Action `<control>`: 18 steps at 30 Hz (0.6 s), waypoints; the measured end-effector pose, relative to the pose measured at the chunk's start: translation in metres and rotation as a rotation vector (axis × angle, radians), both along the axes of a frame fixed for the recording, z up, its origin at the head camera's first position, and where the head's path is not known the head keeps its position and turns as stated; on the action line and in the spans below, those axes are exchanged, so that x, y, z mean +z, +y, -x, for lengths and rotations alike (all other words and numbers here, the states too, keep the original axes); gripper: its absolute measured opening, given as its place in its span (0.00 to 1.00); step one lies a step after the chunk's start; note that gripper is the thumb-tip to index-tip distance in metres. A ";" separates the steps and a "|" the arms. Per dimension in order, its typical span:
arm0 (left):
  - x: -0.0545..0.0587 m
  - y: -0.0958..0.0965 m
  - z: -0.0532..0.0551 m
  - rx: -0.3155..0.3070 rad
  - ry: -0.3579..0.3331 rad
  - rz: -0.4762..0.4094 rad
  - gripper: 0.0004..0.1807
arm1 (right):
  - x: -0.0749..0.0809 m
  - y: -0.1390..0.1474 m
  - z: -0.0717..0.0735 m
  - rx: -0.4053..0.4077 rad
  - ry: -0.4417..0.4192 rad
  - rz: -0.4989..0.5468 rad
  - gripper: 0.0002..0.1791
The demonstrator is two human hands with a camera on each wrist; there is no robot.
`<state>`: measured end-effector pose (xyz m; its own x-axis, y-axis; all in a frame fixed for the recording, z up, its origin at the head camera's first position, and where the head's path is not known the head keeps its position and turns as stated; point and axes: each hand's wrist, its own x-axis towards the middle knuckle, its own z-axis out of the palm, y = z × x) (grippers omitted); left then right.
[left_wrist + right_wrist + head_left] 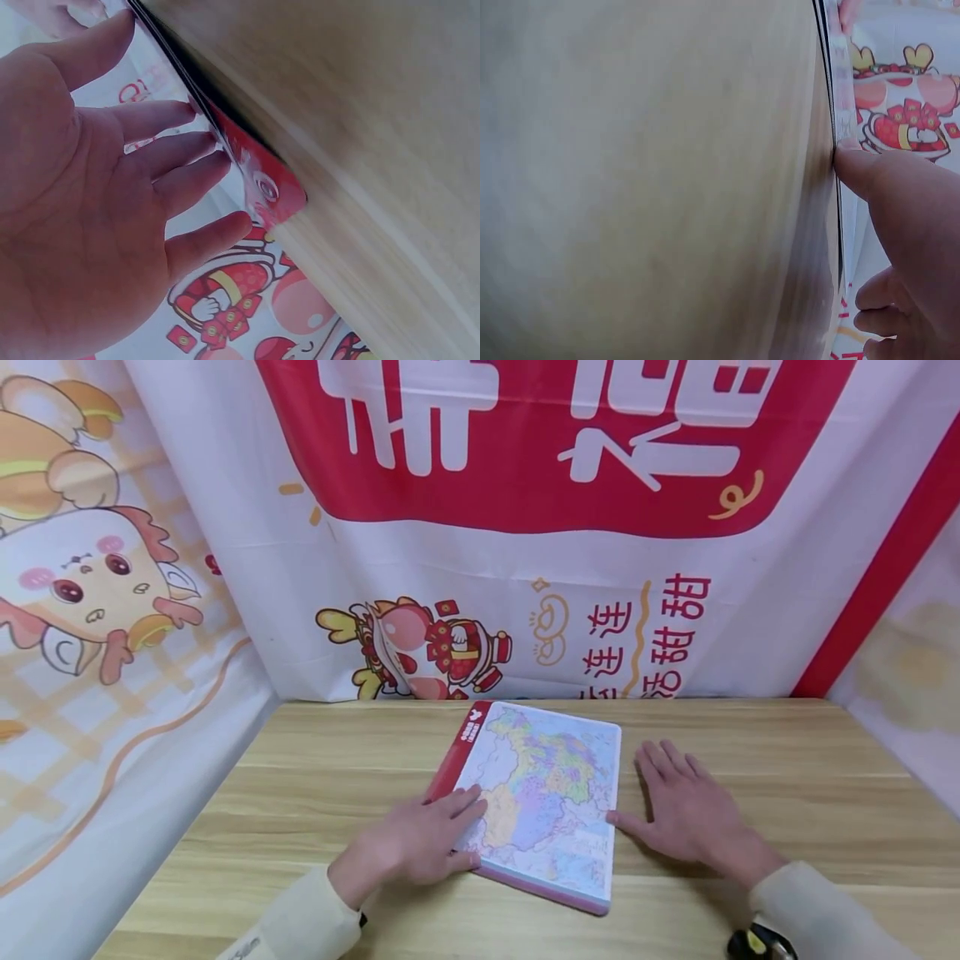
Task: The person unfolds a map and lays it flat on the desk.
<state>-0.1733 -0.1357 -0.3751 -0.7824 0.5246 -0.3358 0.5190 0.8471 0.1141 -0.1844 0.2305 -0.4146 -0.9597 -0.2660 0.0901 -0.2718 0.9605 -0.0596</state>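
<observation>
A flat rectangular map board (543, 793) lies slightly askew on the wooden table. It shows a map in pastel colours, with a red strip (453, 760) and white lettering down its left side. My left hand (420, 843) rests at the board's near left part, fingertips on its surface and thumb by the near edge. In the left wrist view, those fingers (191, 184) are spread and fairly straight along the board's edge. On the table to the right lies my right hand (690, 810), fingers extended, its thumb touching the board's right edge. The right wrist view shows that thumb (889, 176) at the edge.
Wood-grain tabletop (300, 760) surrounds the board. A white cloth (525, 560) with red and white characters and cartoon figures hangs behind the table's far edge. Another printed cloth (135, 710) hangs at the left. Something dark (761, 941) shows at the right wrist.
</observation>
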 end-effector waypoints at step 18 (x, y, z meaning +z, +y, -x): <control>0.014 0.005 0.013 0.045 -0.014 -0.037 0.43 | 0.001 -0.017 -0.013 0.062 -0.018 0.005 0.53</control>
<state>-0.1867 -0.1308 -0.3613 -0.8010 0.5012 -0.3275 0.4785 0.8647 0.1529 -0.1715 0.2137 -0.4136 -0.9429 -0.3247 0.0745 -0.3298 0.9415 -0.0701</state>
